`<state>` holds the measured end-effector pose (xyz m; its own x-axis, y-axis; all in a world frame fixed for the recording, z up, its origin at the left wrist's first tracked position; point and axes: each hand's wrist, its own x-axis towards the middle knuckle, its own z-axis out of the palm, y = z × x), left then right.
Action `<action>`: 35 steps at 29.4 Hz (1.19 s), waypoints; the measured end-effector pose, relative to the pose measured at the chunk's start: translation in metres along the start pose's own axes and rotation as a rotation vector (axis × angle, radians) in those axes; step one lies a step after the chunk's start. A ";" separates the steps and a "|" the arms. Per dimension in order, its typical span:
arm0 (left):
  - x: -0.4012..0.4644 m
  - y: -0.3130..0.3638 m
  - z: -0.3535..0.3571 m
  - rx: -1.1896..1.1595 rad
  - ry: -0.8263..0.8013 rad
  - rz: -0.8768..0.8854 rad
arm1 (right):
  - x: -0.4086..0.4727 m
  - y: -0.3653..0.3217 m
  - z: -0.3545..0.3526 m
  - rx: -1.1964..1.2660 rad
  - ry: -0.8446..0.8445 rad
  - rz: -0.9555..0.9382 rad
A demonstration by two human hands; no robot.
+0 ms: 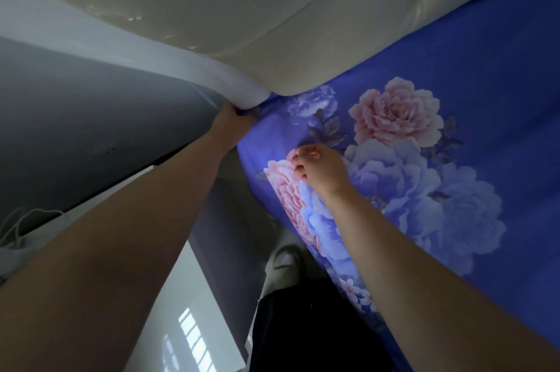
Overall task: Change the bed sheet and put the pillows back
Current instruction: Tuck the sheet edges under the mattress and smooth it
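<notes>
Covering mattress (272,1): blue floral sheet (485,98); glossy floor (188,326).

The bed sheet (454,98) is smooth blue cloth with a faint sheen, printed with pink and pale-blue flowers. The mattress (212,7) is covered in cream fabric, lightly glossy and creased. The floor (188,311) looks polished and reflective.

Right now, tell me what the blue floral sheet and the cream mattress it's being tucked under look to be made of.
Blue floral sheet: thin woven fabric, probably cotton or polyester, matte with printed peonies; it bunches softly where the right hand pinches it. Cream mattress: seems padded, under a smooth, faintly glossy cover that shows glints and shallow creases, possibly plastic film. The left hand lifts its corner.
</notes>
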<state>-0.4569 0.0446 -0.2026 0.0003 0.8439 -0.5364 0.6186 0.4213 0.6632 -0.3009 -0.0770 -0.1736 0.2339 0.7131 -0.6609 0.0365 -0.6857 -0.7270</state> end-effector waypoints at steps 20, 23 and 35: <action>-0.014 -0.026 0.038 -0.442 0.395 -0.154 | 0.049 -0.004 0.006 -1.403 -0.165 -0.682; -0.052 -0.035 0.069 -0.762 0.083 -0.314 | 0.072 -0.020 0.009 -1.532 -0.257 -0.788; -0.098 -0.004 0.094 -1.199 -0.006 -0.524 | 0.059 -0.021 0.004 -1.291 0.001 -0.657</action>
<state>-0.3851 -0.0706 -0.2016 -0.0197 0.4905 -0.8712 -0.5333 0.7319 0.4241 -0.2917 -0.0197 -0.1982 -0.1689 0.9452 -0.2795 0.9694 0.1080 -0.2204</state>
